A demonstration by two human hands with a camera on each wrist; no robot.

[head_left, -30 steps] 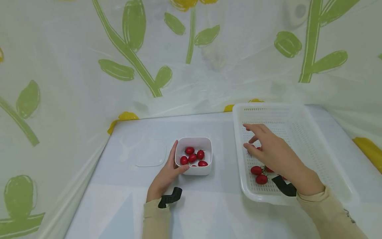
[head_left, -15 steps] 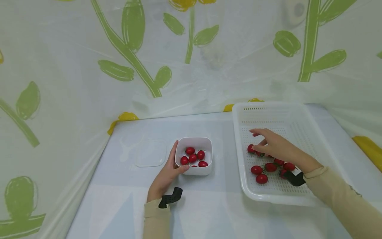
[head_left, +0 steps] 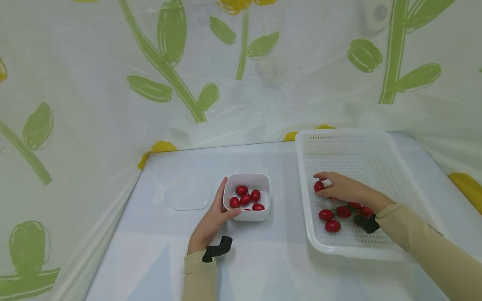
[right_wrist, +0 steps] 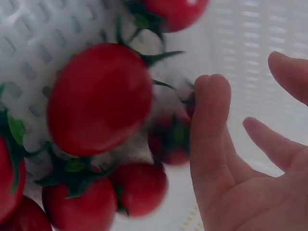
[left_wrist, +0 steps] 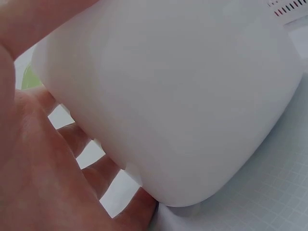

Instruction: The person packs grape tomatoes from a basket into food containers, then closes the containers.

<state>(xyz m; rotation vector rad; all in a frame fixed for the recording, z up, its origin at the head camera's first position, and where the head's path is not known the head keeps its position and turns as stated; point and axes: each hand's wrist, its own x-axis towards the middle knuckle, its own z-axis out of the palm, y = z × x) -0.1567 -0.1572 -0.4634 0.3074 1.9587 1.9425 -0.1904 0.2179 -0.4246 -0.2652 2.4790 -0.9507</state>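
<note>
And here's the cherry tomato (head_left: 319, 186), lying by the left wall of the white perforated basket (head_left: 335, 147), thumb and fingertips of the right hand (head_left: 340, 187) set either side of it. Is it pinched? The right wrist view has the thumb hiding most of the fruit there, so I can't fairly tell; two other fingers are spread well apart. Loose tomatoes (head_left: 332, 226) with green stalks crowd just below that hand, some tucked partly under the wrist.

Over to the left hand (head_left: 212, 219), and that's a firm hold: it grips the white box (head_left: 252, 215), thumb over the near rim, fingers bent along the left side. Inside, six red fruits (head_left: 245, 199) show, one mostly hidden behind the near rim.

Left of the box, a clear square sheet (head_left: 193, 193) lies flat on the pale table (head_left: 263, 255). Beige sleeves (head_left: 199, 276) cover both forearms, and behind it all hangs a white curtain (head_left: 282, 100) printed with green leaves and yellow flowers.
</note>
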